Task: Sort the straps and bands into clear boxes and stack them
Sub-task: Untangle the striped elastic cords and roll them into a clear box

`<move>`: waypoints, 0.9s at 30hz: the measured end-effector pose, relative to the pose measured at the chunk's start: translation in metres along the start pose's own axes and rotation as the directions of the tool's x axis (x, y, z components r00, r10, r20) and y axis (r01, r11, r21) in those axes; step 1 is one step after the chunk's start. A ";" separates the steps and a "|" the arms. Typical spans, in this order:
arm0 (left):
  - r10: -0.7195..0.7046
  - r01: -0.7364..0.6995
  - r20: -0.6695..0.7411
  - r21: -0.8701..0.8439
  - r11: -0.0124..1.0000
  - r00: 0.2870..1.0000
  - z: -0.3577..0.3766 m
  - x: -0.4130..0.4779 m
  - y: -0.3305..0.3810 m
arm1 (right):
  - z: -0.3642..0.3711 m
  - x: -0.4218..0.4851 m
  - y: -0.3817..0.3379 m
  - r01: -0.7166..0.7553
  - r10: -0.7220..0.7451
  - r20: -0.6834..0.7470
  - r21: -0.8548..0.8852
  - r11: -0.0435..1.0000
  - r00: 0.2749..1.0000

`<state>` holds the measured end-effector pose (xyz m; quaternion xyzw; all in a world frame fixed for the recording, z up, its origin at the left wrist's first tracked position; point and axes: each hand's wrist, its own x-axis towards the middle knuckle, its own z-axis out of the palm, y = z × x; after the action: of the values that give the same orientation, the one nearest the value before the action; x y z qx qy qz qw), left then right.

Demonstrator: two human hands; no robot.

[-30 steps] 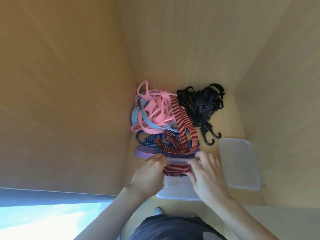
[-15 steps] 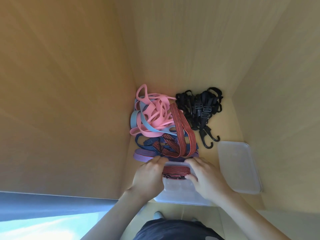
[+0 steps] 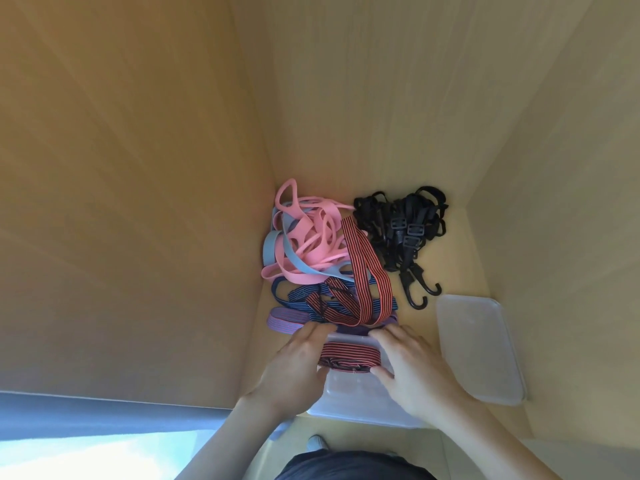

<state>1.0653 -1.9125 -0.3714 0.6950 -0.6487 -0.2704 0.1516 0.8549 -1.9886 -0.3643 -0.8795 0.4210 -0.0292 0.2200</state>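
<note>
The folded red-striped strap (image 3: 349,355) sits at the far end of the open clear box (image 3: 360,398), which stands at the front edge of a wooden shelf (image 3: 460,271). The left hand (image 3: 298,365) grips the bundle's left end and the right hand (image 3: 415,368) its right end. On each, the fingers reach over the far side and the thumb sits on the near side, so both hands are closed on the strap rather than spread wide.

The step in hand looks like seating this bundle flat in the box. To do it well, press both ends down evenly so the folds stay stacked and do not spring open. Then let go one hand at a time and check that nothing pokes above the rim. A strap end over the edge would probably stop the lid (image 3: 481,348), lying just to the right, from closing, and would make stacking unsteady.

Just behind the box, the unsorted heap touches its far rim: a purple strap (image 3: 284,320), blue-striped straps (image 3: 301,294) and a loose red-striped strap (image 3: 367,282). Further back lie pink bands (image 3: 304,233) and a light blue band (image 3: 273,251). Black hooked straps (image 3: 405,230) lie to the right. Lift the tangled straps out one at a time rather than dragging the heap.
</note>
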 end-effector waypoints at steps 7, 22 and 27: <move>-0.061 0.045 -0.067 -0.215 0.976 0.996 -0.010 -0.015 -0.002 | -0.027 0.017 -0.003 -0.105 0.139 -0.273 0.137 0.985 0.952; -0.305 0.112 -0.266 -0.557 0.823 0.914 -0.023 -0.025 0.008 | -0.022 0.068 -0.001 -0.352 0.523 0.020 0.763 0.543 0.852; -0.339 0.130 -0.219 -0.635 0.761 0.915 -0.026 -0.019 0.016 | -0.050 0.067 -0.006 -0.188 0.530 0.022 0.947 0.261 0.848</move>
<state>1.0668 -1.8995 -0.3379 0.7200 -0.3997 -0.3648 0.4345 0.8905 -2.0537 -0.3261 -0.4603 0.5476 -0.3426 0.6090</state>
